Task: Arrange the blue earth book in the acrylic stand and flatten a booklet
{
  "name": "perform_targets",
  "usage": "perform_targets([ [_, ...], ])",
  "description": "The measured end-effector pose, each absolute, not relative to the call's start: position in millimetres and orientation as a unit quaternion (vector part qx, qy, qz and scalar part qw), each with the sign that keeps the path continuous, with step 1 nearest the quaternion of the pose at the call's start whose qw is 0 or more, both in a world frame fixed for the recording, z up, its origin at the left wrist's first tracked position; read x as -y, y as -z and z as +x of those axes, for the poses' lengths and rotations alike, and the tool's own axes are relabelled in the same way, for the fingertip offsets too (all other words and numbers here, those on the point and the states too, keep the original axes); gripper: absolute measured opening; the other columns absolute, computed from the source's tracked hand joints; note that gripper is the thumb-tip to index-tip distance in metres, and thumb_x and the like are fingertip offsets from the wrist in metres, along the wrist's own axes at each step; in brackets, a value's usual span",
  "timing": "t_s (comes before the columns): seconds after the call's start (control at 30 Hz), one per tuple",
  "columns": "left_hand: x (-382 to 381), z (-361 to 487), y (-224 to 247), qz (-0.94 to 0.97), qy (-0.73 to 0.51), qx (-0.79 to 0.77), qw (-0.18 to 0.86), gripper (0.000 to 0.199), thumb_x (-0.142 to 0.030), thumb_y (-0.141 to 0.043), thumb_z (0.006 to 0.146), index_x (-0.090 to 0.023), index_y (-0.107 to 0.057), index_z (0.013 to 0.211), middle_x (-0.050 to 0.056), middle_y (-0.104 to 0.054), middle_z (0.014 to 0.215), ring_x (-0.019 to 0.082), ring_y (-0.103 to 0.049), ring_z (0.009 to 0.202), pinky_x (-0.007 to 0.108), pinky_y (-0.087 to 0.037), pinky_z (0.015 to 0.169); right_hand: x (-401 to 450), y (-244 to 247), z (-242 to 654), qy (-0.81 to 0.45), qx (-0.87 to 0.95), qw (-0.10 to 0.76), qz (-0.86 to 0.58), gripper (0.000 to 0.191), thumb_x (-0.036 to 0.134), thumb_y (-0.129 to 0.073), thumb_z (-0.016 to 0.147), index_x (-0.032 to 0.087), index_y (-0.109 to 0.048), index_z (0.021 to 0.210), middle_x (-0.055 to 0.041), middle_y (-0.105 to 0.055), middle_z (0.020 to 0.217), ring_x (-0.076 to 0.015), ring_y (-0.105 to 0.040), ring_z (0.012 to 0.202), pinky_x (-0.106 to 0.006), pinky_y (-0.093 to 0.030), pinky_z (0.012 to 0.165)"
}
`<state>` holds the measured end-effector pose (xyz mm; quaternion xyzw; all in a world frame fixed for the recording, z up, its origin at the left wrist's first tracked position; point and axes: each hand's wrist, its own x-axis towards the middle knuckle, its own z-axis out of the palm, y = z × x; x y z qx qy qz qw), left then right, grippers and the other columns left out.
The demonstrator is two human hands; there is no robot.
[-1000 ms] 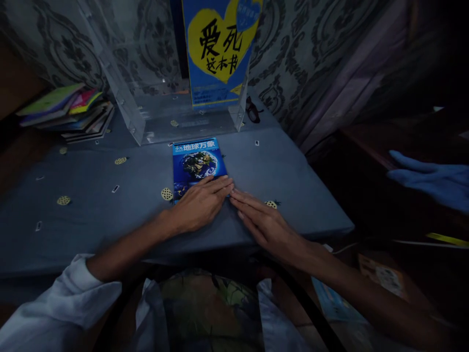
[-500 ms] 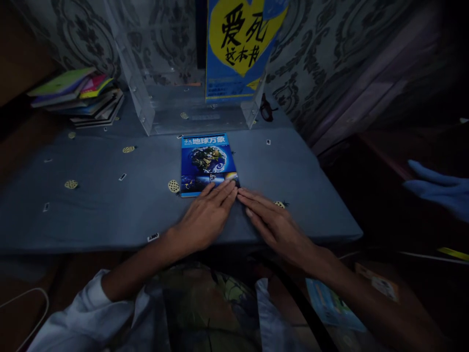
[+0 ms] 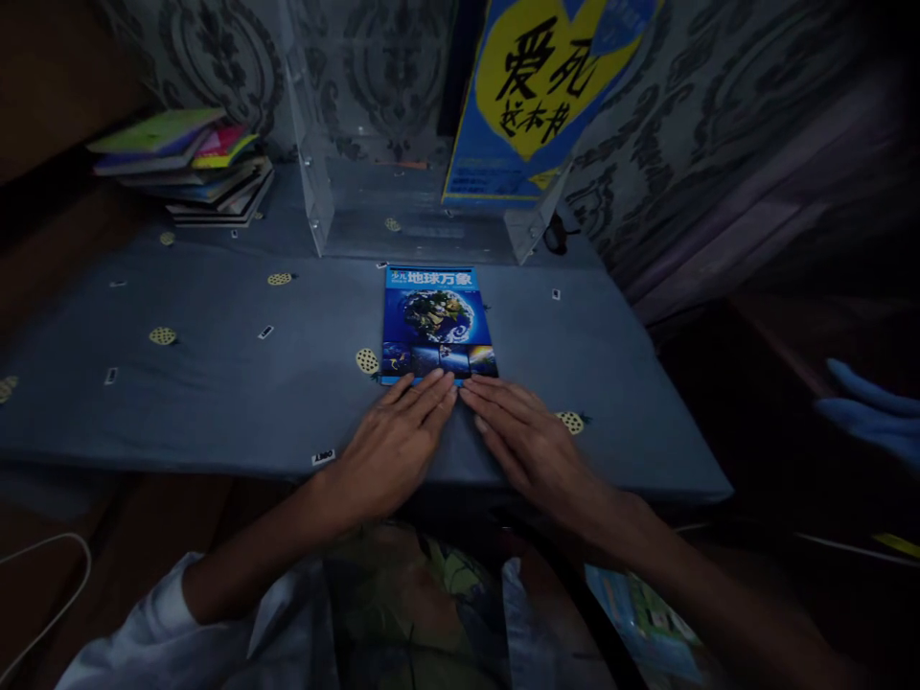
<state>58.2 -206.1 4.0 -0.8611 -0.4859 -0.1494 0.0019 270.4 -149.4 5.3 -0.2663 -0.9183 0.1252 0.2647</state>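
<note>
A blue book [image 3: 438,316] with a globe on its cover lies flat on the cloth-covered table [image 3: 287,383]. At its lower edge rests my left hand [image 3: 395,436], laid flat with fingers stretched toward the book and holding nothing. My right hand [image 3: 536,436] lies beside it, fingertips by the book's lower right edge, fingers extended and grasping nothing. The fingertips of both hands nearly meet below the book.
Stacked books [image 3: 191,168] sit at the back left. A clear acrylic stand [image 3: 424,235] holding a blue and yellow book [image 3: 532,105] stands behind. Dark glasses [image 3: 557,233] lie right of it. A blue glove shape [image 3: 873,407] shows at far right.
The view has shifted, so the table items appear farther right. My left hand has slid off the book's lower part to its bottom edge, uncovering the cover's lower strip.
</note>
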Motion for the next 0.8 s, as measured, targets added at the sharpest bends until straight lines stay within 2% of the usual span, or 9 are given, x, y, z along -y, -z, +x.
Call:
perform_targets([
  [0.47,232,27,-1,-0.82,0.195,0.537,0.048,0.04,-0.016,-0.038,0.103,-0.002,-0.054,0.137,0.021,-0.062,0.14,0.028,-0.056,0.136,0.044,-0.049,0.113,132,-9,210,-0.181,0.942,0.219,-0.177,0.045,0.02,-0.037,0.105,0.017,-0.054,0.146,-0.0152,-0.063,0.14,-0.0263,-0.058,0.131,-0.051,-0.051,0.111],
  [0.63,229,27,-3,-0.815,0.215,0.534,0.06,0.031,-0.014,-0.04,0.101,-0.007,-0.064,0.119,0.018,-0.07,0.126,0.028,-0.065,0.123,0.044,-0.052,0.108,118,-12,199,-0.178,0.954,0.198,-0.139,0.042,0.025,-0.038,0.107,0.016,-0.055,0.144,-0.0144,-0.063,0.141,-0.0248,-0.055,0.135,-0.049,-0.049,0.113],
  [0.73,224,27,-7,-0.81,0.21,0.545,0.052,0.029,-0.014,-0.042,0.1,-0.01,-0.064,0.118,0.017,-0.07,0.125,0.027,-0.066,0.12,0.043,-0.055,0.104,108,-20,194,-0.187,0.959,0.165,-0.136,0.041,0.028,-0.041,0.107,0.02,-0.055,0.144,-0.0117,-0.063,0.141,-0.0239,-0.054,0.135,-0.049,-0.047,0.114],
  [0.8,221,26,-10,-0.81,0.2,0.55,0.042,0.027,-0.015,-0.044,0.1,-0.011,-0.063,0.119,0.016,-0.069,0.126,0.027,-0.065,0.122,0.043,-0.055,0.103,100,-25,191,-0.184,0.963,0.151,-0.126,0.04,0.03,-0.042,0.107,0.018,-0.057,0.142,-0.0121,-0.063,0.141,-0.0242,-0.054,0.135,-0.048,-0.046,0.115],
])
